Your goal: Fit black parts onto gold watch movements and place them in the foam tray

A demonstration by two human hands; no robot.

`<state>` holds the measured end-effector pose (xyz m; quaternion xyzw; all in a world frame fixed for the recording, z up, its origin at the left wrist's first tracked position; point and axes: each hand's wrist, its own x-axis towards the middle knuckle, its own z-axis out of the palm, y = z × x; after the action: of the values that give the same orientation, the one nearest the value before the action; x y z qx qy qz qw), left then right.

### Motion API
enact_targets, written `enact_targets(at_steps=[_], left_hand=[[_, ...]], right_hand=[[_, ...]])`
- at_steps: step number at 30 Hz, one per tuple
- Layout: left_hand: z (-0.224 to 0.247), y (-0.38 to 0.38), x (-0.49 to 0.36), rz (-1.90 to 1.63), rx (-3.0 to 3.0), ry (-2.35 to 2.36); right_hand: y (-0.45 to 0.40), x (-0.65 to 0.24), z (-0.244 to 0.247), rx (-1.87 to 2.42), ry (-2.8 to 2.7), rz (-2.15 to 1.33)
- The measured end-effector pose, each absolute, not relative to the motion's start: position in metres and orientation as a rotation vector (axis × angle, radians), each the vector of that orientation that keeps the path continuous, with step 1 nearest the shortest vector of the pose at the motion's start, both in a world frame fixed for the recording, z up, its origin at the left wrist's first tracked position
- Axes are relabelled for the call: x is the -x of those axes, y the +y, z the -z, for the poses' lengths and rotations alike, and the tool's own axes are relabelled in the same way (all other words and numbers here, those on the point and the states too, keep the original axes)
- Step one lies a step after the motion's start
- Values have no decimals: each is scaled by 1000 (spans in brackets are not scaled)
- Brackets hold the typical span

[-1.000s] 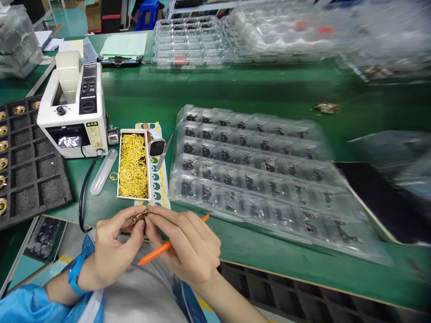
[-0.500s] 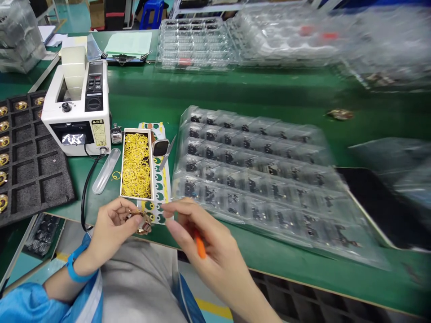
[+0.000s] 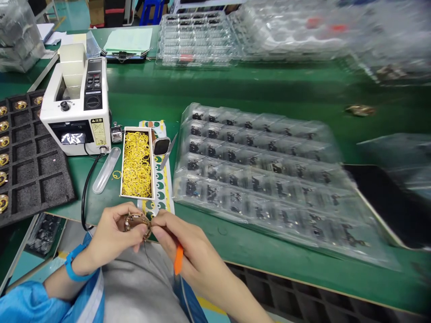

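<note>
The left hand [image 3: 117, 231] pinches a small gold ring part [image 3: 136, 223] near the front edge of the green table [image 3: 215, 233]. The right hand [image 3: 186, 244] pinches its right side and has an orange stick [image 3: 178, 259]. The yellow rings [image 3: 136, 163] sit in a box [image 3: 152, 163] on the far side of the hands.

A blue wristband [image 3: 74, 264], white-striped blue jacket [image 3: 28, 301] and grey top [image 3: 141, 289] show.
</note>
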<state>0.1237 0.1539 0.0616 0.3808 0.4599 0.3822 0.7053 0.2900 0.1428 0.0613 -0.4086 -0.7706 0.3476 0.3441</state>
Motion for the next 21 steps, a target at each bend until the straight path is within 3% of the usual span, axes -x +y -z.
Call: enact_targets(at_steps=[7, 12, 17, 21], left_hand=[[-53, 151, -121, -972, -1051, 1033], [-37, 144, -119, -1389, -2015, 1241], [-32, 140, -116, -1311, -2434, 1267], [-45, 158, -101, -1420, -1912, 1240]], right_hand=[[149, -292, -62, 1152, -1765, -1291], [150, -281, -61, 1129, -1460, -1490], [147, -270, -58, 1002, -1367, -1275], [145, -275, -64, 968, -1557, -964]])
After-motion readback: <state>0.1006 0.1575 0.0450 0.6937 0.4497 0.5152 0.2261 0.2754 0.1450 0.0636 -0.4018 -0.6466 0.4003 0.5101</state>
